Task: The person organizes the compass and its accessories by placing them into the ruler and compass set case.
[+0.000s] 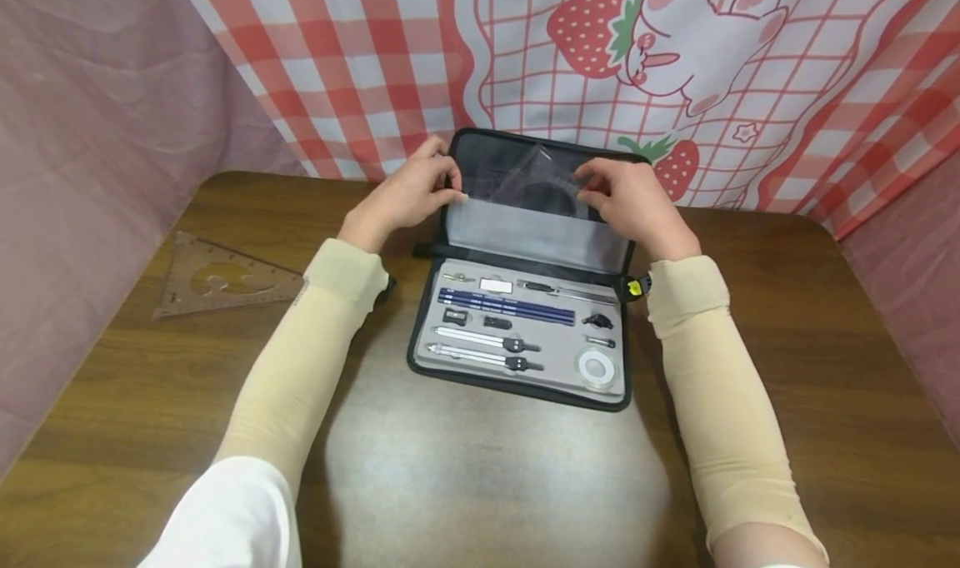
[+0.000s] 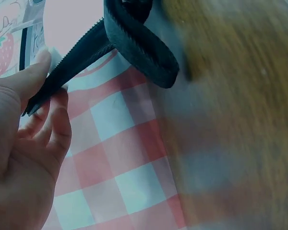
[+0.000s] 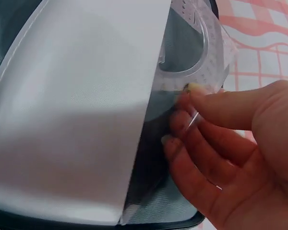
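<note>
A black zip case (image 1: 517, 391) lies unfolded on the table, its lid (image 1: 480, 151) raised at the back. My left hand (image 1: 412, 186) pinches the lid's left edge between thumb and fingers; the left wrist view shows the zipped edge (image 2: 81, 52) there. At the lid's right side, my right hand (image 1: 628, 197) pinches a clear plastic set square (image 1: 542, 164). Its pointed corner sticks up above the grey pocket (image 1: 525, 233), and its lower part is hidden. In the right wrist view, the set square's rounded cut-out (image 3: 213, 48) shows beside the thumb.
The case's grey tray holds blue pencils (image 1: 506, 306), two compasses (image 1: 483, 347), a sharpener (image 1: 454, 316), a white eraser (image 1: 496, 286) and a white ring (image 1: 596, 368). Another clear set square (image 1: 187, 281) lies at the table's left. A checked cloth (image 1: 360, 68) hangs behind.
</note>
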